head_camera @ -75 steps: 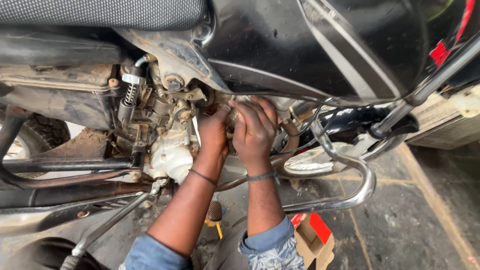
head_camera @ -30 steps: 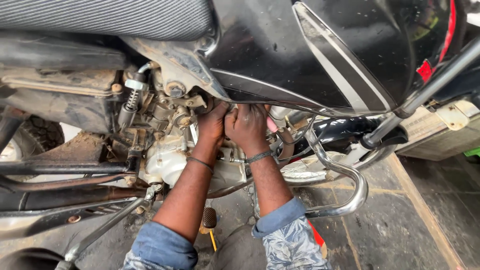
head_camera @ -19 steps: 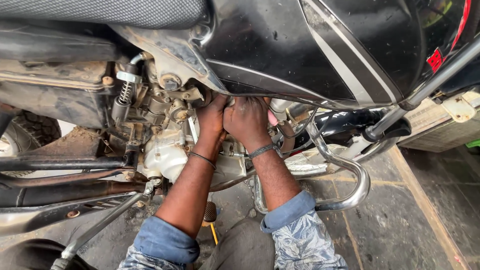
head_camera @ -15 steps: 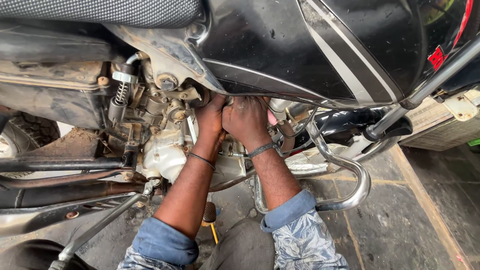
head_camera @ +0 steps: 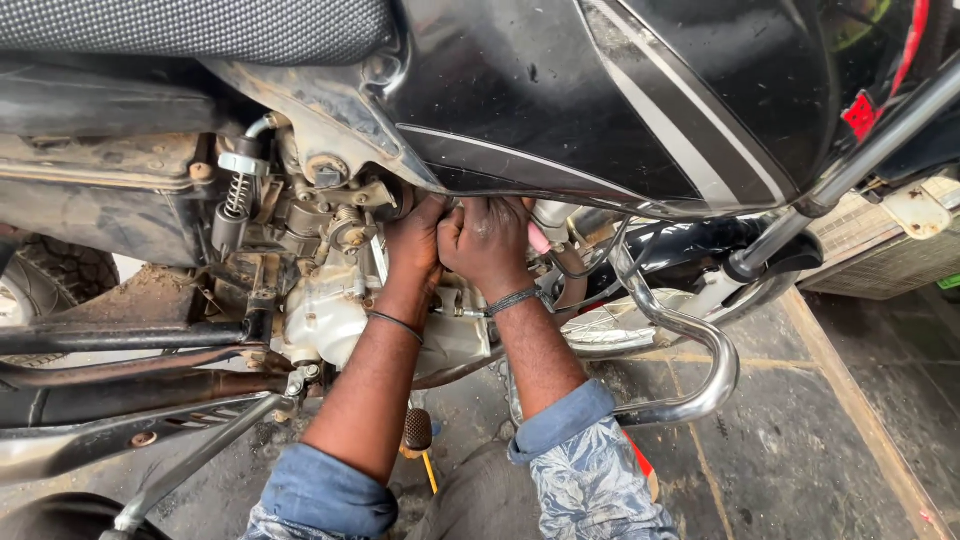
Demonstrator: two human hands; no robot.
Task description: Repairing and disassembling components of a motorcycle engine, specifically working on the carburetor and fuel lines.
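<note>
I look down at the side of a black motorcycle. My left hand point(head_camera: 413, 243) and my right hand point(head_camera: 487, 240) are pressed together under the black fuel tank point(head_camera: 620, 95), reaching into the top of the engine point(head_camera: 330, 300). Their fingertips are hidden behind the tank's lower edge, so what they grip cannot be seen. A thin band sits on each wrist. A pink part point(head_camera: 540, 238) shows just right of my right hand. The carburettor and spring point(head_camera: 235, 195) lie to the left of my left hand.
A chrome crash guard point(head_camera: 690, 350) curves at the right. The textured seat point(head_camera: 190, 25) is at the top left, the rear tyre point(head_camera: 45, 280) at the far left. A screwdriver with a yellow shaft point(head_camera: 420, 440) lies on the wet concrete floor below my arms.
Both hands have shifted up and deeper under the tank's edge. The view has moved a little, and the red and cardboard box on the floor is now mostly hidden by my right sleeve.
</note>
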